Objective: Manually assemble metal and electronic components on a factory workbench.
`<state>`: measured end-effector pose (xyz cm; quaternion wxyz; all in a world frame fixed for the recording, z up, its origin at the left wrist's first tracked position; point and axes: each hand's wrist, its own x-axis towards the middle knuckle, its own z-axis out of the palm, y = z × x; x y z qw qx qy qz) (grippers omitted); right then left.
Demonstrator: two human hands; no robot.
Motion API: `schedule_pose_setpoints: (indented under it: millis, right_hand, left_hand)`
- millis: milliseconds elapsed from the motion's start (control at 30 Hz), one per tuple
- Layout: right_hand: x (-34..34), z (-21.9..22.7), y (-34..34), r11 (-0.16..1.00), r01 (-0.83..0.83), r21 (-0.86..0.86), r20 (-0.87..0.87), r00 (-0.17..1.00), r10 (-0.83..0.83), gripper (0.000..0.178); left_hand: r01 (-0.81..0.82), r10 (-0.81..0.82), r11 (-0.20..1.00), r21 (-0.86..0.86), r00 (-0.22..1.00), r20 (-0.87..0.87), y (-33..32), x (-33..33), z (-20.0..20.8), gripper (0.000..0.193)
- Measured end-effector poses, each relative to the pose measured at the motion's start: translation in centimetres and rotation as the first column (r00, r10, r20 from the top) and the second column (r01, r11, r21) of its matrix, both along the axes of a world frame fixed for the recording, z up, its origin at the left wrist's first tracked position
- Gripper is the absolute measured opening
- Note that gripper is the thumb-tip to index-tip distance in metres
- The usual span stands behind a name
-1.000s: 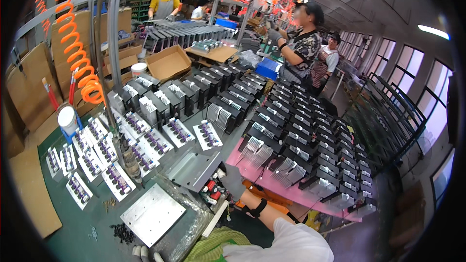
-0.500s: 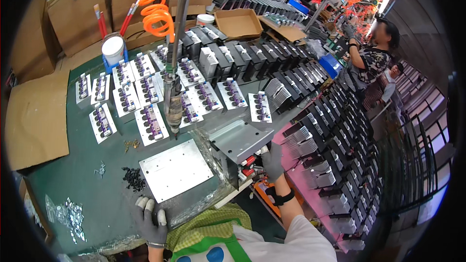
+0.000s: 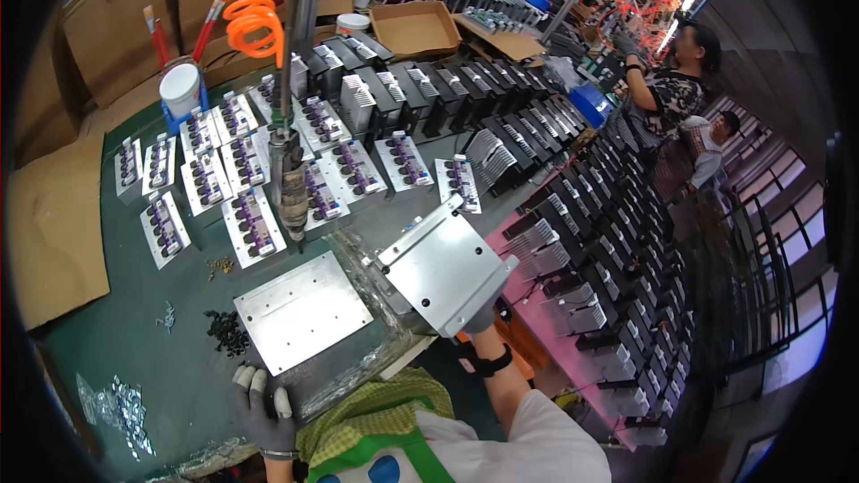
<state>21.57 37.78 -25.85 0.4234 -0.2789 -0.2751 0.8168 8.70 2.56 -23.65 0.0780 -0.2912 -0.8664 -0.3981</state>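
My right hand (image 3: 480, 319), in a grey glove, grips a bent sheet-metal bracket (image 3: 446, 266) by its near right edge. The bracket is tilted above the table's right corner; most of the fingers are hidden beneath it. My left hand (image 3: 267, 413), gloved grey with pale fingertips, rests at the table's front edge, fingers apart and holding nothing. Just beyond it a flat silver plate with small holes (image 3: 302, 311) lies on the green table. A pile of small black parts (image 3: 227, 333) sits at that plate's left side. Over the plate's far edge hangs a power screwdriver (image 3: 293, 201).
Several white plates carrying purple circuit boards (image 3: 253, 224) stand across the table's back. Black finned housings (image 3: 420, 100) line the far side and the pink surface (image 3: 573, 340) at right. Loose silver hardware (image 3: 130, 416) lies front left. A co-worker (image 3: 676, 94) stands far right.
The bracket has been turned and raised by my right hand, so its broad face now shows. My left hand stays at the table edge. The whole view has shifted slightly.
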Motion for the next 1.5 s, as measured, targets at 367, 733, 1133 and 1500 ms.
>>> schedule_pose_setpoints:
  millis: [367, 733, 1133, 1500]
  right_hand:
    - [-0.2, -0.2, 0.5, 0.784, -0.027, 0.620, 0.378, 0.886, -0.268, 0.026]
    - [-0.1, -1.4, 1.2, 0.857, 0.100, 0.506, 0.200, 0.953, -0.229, 0.030]
    - [-0.5, -6.4, 2.6, 0.623, -0.006, 0.782, 0.394, 0.779, -0.487, 0.038]
    - [-1.3, -0.4, -0.4, 0.516, 0.073, 0.853, 0.231, 0.834, -0.500, 0.046]
  left_hand:
    - [0.009, -0.010, 1.000, -0.026, 1.000, -0.013, -0.2, 0.2, 0.1, 0.033]
    - [0.027, -0.027, 1.000, 0.003, 0.999, -0.039, 0.7, -0.5, -0.1, 0.031]
    - [0.128, -0.129, 0.991, -0.036, 0.990, -0.050, -0.4, 0.2, 1.8, 0.032]
    - [0.138, -0.145, 0.986, -0.090, 0.986, -0.079, 0.3, 0.0, 2.8, 0.033]
